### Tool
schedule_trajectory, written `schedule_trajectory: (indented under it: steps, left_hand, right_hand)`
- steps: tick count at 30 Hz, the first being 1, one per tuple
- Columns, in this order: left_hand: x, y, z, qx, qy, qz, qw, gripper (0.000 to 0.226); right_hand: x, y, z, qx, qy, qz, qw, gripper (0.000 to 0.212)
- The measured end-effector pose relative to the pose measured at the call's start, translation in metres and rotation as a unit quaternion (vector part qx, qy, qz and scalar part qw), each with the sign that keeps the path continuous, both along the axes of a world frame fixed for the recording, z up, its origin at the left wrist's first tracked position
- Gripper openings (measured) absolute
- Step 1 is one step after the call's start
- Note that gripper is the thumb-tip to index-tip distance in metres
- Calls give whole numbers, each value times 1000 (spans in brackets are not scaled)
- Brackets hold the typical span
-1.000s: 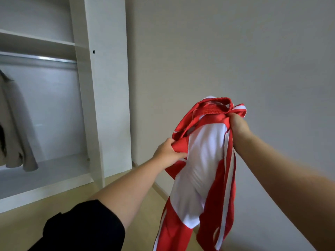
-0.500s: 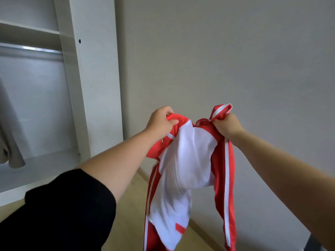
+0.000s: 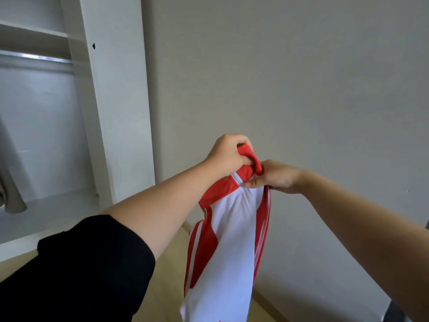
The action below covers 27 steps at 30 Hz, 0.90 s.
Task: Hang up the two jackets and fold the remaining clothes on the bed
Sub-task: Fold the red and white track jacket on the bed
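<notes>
left arm: reaching forward from near left, black short sleeve (image 3: pixel 88 263) at the upper arm
left hand (image 3: pixel 226 156): fingers curled, gripping red collar fabric
right arm: bare, reaching in from near right
right hand (image 3: pixel 277 176): pinching the same fabric, touching the left hand

Views: one only, head-worn, so nothing is shared with a second view.
Facing: forward and slightly down, toward a wall (image 3: pixel 301 89).
Nearness: close; both forearms reach in from the bottom edge, left hand (image 3: pixel 226 156) and right hand (image 3: pixel 276 176) mid-frame.
Left edge: open wardrobe (image 3: pixel 111 89) with rail (image 3: pixel 34 58).
Bottom: floor (image 3: pixel 167 287), partly hidden.
Lens: wide-angle, edges probably bowed.
</notes>
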<state>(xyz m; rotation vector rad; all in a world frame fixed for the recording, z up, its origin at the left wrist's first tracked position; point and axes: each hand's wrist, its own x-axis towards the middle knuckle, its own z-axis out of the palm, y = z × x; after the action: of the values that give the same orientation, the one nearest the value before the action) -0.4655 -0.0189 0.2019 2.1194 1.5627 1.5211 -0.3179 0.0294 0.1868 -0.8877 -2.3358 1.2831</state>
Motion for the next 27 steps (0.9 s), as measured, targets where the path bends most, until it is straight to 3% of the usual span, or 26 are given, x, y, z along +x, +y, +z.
schedule_trajectory:
  steps: [3, 6, 9, 12, 16, 20, 24, 27]
  left_hand:
    - [1, 5, 0, -15, -3, -38, 999, 38]
    - [-6, 10, -9, -17, -47, 0, 999, 35]
    - [-26, 11, -31, -68, -142, 85, 984, 82]
    - [-46, 7, -63, -244, -236, 76, 937, 108]
    - [-40, 10, -97, -394, -244, -11, 886, 97]
    - [-14, 16, -103, -371, -343, -172, 846, 73]
    - [-7, 22, -93, -277, -391, -105, 871, 12]
    - [-15, 23, -77, -233, -363, -53, 901, 14]
  right_hand:
    - [5, -1, 0, -39, -59, -1, 998, 33]
    - [8, 0, -2, 27, -7, -106, 994, 18]
    - [16, -1, -7, 15, 107, -123, 987, 9]
    - [25, -2, -6, -34, 193, -112, 974, 9]
    - [27, -7, 4, -95, 268, -56, 957, 13]
    - [35, -8, 9, -109, 287, -39, 951, 13]
    - [56, 4, 5, 64, 184, -158, 968, 19]
    - [76, 14, 0, 30, 161, -183, 969, 39]
